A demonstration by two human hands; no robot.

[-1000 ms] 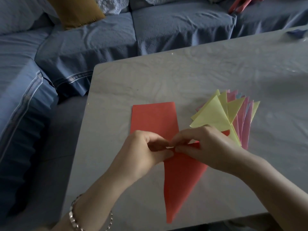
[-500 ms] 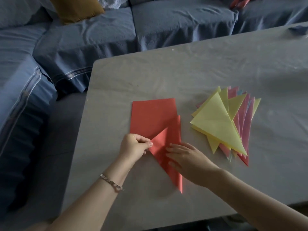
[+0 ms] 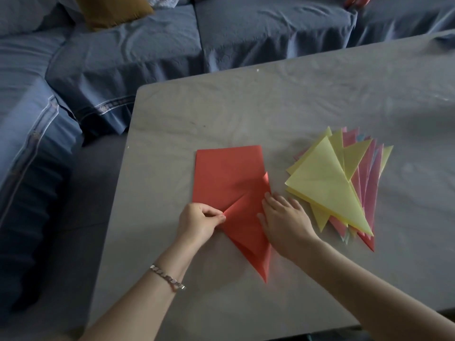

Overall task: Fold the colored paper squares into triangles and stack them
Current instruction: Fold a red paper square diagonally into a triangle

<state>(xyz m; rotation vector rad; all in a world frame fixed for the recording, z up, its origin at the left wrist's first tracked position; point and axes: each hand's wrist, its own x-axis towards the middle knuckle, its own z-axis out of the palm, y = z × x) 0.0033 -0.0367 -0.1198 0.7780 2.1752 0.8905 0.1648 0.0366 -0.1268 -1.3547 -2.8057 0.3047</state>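
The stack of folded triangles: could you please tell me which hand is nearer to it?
Right. The right hand lies flat on the red paper at its right edge, just beside the stack of folded triangles; the left hand pinches the paper's left corner, farther off.

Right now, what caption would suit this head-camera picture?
Left hand pinches the red triangle, right hand presses it flat, beside the folded stack.

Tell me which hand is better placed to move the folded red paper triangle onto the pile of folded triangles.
Probably right: the right hand rests flat on the folded red paper triangle, beside the yellow-topped pile of folded paper triangles. The left hand pinches the triangle's far corner.
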